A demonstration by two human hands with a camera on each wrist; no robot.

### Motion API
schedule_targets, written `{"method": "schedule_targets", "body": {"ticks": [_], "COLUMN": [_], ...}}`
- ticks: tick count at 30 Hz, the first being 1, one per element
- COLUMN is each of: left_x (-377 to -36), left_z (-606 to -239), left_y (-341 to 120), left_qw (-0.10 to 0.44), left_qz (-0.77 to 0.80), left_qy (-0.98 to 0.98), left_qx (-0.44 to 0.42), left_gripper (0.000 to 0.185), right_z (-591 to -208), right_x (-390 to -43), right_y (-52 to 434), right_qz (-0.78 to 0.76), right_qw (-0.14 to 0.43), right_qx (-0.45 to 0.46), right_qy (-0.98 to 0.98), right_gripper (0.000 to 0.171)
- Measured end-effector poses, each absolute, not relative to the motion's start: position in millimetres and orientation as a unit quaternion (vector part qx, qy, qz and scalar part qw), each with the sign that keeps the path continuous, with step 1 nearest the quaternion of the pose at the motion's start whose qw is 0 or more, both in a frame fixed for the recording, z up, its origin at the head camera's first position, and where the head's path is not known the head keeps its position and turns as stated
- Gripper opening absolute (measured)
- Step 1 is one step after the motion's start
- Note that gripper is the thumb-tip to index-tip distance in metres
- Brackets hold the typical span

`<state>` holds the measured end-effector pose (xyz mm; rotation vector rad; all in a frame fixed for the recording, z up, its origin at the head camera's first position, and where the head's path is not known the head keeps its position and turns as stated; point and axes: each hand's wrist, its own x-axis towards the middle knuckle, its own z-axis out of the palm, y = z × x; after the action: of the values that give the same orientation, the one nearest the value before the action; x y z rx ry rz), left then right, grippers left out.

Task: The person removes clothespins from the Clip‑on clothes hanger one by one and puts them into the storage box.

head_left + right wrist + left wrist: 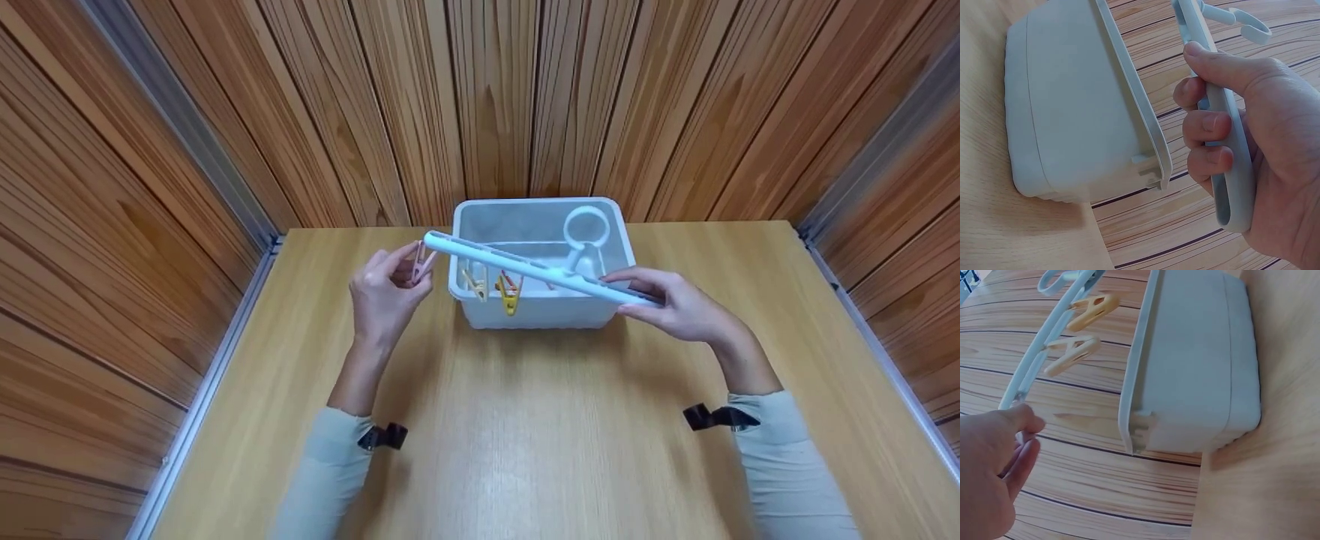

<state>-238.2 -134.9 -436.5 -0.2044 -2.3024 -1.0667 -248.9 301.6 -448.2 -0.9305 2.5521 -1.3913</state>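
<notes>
Head view: your right hand (686, 304) grips one end of the white plastic hanger bar (536, 268) over the tub (619, 247), while your left hand (386, 292) pinches a pink peg (421, 262) at the other end. Looks like you're mid unclipping; next it needs a squeeze and pull.

Left wrist: smooth yellow and cream pegs (1081, 332) dangle from the bar.

Right wrist: fingers (1207, 126) wrapped round the flat, slotted bar beside the matte tub.

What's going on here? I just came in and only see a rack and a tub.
A person holds a white peg hanger bar over a white plastic tub on a wooden table. The right hand grips one end of the bar. The left hand pinches a pink clothes peg at the other end. Yellow pegs hang from the bar above the tub.
</notes>
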Motion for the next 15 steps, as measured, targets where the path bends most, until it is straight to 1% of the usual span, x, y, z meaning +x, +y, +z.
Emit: {"method": "schedule_targets", "body": {"ticks": [4, 10, 15], "left_x": [-238.8, -239.6, -238.5], "left_z": [-432.6, -423.7, -416.3], "left_y": [-143.1, -157.7, -164.7], "left_qw": [0.247, 0.148, 0.1], "left_qz": [-0.408, -0.464, -0.464], "left_qy": [-0.874, -0.869, -0.873], "left_qx": [-0.092, -0.091, -0.111], "left_gripper": [0.041, 0.043, 0.041], "right_z": [-448.0, -447.4, -445.1], "right_x": [-248.7, -247.9, -246.6], "right_y": [303.4, 307.7, 311.3], "right_qz": [-0.454, -0.449, -0.443], "right_qw": [0.049, 0.057, 0.068], "right_qx": [-0.306, -0.313, -0.312], "right_qy": [0.835, 0.835, 0.838], "right_gripper": [0.038, 0.039, 0.038]}}
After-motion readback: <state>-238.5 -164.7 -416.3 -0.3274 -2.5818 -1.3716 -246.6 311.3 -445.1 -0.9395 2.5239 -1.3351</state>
